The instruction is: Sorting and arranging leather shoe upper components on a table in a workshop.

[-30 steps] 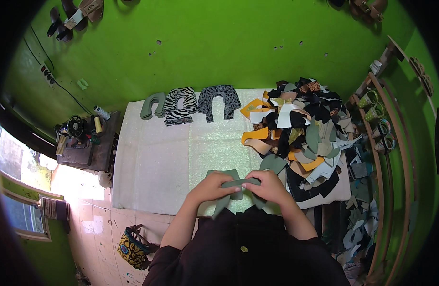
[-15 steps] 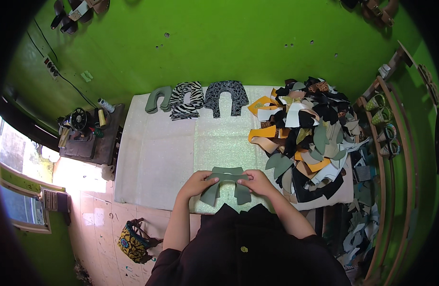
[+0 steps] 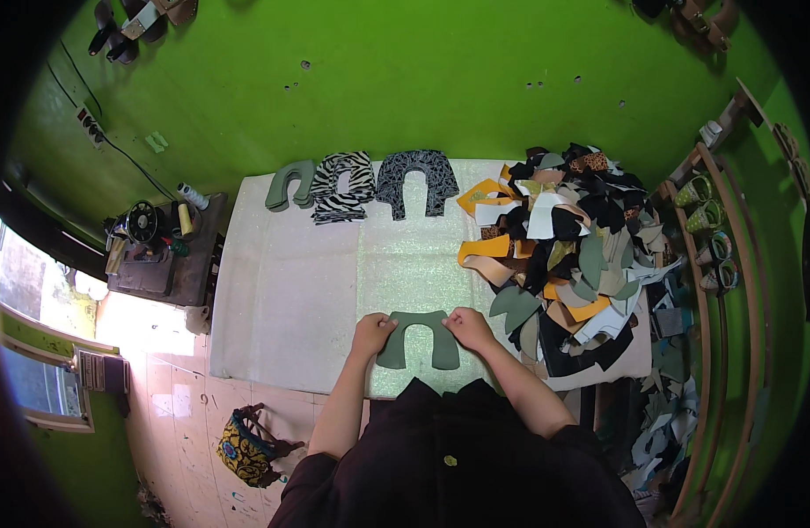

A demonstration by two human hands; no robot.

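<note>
At the near edge of the pale table [image 3: 286,299], a grey-green U-shaped upper piece [image 3: 419,319] lies with its curve away from me and its two legs toward me. My left hand [image 3: 370,335] pinches its upper left corner. The upper right corner is between the thumb and fingers of my right hand [image 3: 469,330]. Along the far edge rest a pair of folded grey-green pieces [image 3: 290,187], a stack of zebra-striped pieces [image 3: 345,185] and black-and-grey patterned U-shaped pieces [image 3: 415,165].
A heap of leather-like scraps [image 3: 546,255] covers the table's right end. To the left stands a sewing machine [image 3: 143,229] with thread spools [image 3: 191,195]. Shoes [image 3: 706,214] sit on a wooden rack at right. A patterned bag [image 3: 246,449] is on the floor.
Two grey-green layers that sat offset now lie lined up as a single U outline. Both hands have shifted from its inner curve out to the upper corners.
</note>
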